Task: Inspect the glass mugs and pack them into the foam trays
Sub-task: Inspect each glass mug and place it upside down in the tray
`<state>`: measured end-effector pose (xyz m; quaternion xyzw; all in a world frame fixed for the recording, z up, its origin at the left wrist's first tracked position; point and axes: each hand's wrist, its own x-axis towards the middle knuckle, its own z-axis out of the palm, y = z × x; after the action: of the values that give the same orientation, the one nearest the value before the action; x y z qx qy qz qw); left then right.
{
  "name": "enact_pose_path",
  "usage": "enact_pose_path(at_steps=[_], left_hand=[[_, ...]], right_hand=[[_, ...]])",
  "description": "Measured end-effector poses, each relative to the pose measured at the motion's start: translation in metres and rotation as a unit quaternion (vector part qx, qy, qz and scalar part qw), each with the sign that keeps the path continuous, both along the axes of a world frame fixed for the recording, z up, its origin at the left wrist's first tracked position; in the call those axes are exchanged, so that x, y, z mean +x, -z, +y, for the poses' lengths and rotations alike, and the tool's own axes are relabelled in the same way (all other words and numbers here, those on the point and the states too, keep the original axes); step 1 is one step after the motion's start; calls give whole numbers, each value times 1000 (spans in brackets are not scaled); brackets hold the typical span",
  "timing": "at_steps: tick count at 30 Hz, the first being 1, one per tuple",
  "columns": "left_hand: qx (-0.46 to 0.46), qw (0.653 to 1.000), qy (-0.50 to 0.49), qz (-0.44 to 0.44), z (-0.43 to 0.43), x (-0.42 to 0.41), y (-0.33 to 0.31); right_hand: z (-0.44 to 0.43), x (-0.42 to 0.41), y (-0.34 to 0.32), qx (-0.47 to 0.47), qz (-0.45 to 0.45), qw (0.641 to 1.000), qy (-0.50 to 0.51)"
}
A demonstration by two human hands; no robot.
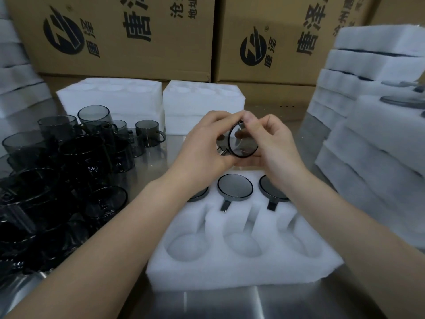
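Note:
Both hands hold one smoky glass mug above the far edge of a white foam tray, its mouth turned toward me. My left hand grips its left side near the handle. My right hand pinches the rim from the top with thumb and fingers. The tray's far row holds three mugs; two show fully, the third is mostly hidden under my left forearm. The near row's three round pockets hold nothing.
Several loose dark glass mugs crowd the steel table at the left. Two empty foam trays stand behind. Stacks of foam trays rise at the right and far left. Cardboard boxes wall the back.

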<state>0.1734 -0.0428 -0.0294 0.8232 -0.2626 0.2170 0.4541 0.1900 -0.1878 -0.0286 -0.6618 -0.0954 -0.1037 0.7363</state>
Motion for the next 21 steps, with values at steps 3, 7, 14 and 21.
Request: enact_pose_path(at_steps=[3, 7, 14, 21], left_hand=[[18, 1000, -12, -9, 0, 0, 0], [8, 999, -40, -4, 1, 0, 0], [-120, 988, -40, 90, 2, 0, -1], [-204, 956, 62, 200, 6, 4, -4]], right_hand=[[2, 0, 3, -60, -27, 998, 16], [6, -2, 5, -136, -71, 988, -1], [3, -2, -1, -71, -32, 994, -71], [-11, 4, -5, 56, 33, 978, -200]])
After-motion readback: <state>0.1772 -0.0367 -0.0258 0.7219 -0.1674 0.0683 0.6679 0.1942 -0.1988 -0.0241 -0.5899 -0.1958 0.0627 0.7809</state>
